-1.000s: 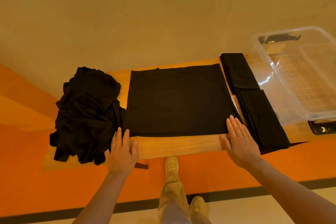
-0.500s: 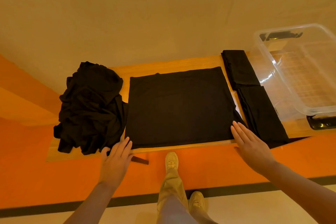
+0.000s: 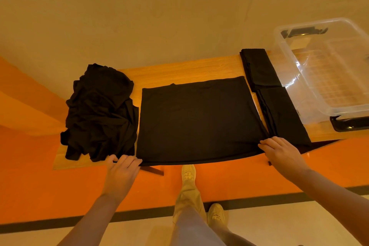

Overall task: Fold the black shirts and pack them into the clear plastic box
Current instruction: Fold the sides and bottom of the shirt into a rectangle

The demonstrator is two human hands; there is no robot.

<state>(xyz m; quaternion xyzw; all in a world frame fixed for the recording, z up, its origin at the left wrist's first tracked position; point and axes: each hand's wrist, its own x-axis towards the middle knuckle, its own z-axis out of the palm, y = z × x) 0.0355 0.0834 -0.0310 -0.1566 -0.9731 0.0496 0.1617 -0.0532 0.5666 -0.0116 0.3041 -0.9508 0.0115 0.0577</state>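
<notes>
A black shirt (image 3: 199, 121) lies flat in a wide rectangle on the wooden table (image 3: 179, 69), its near hem hanging over the front edge. My left hand (image 3: 122, 167) grips its near left corner with curled fingers. My right hand (image 3: 279, 149) grips its near right corner. Two folded black shirts (image 3: 259, 67) (image 3: 285, 113) lie end to end right of it. A heap of unfolded black shirts (image 3: 99, 109) sits at the left. The clear plastic box (image 3: 329, 69) stands open at the far right, with nothing inside.
A tan wall rises right behind the table. The floor under the table is orange with a dark stripe. My legs and shoes (image 3: 188, 173) stand at the table's front edge. The box has a black latch (image 3: 349, 123) on its near end.
Both hands went from lying flat by the shirt's near corners to curling onto them. The shirt slid toward me, and its hem now overhangs the table's front edge.
</notes>
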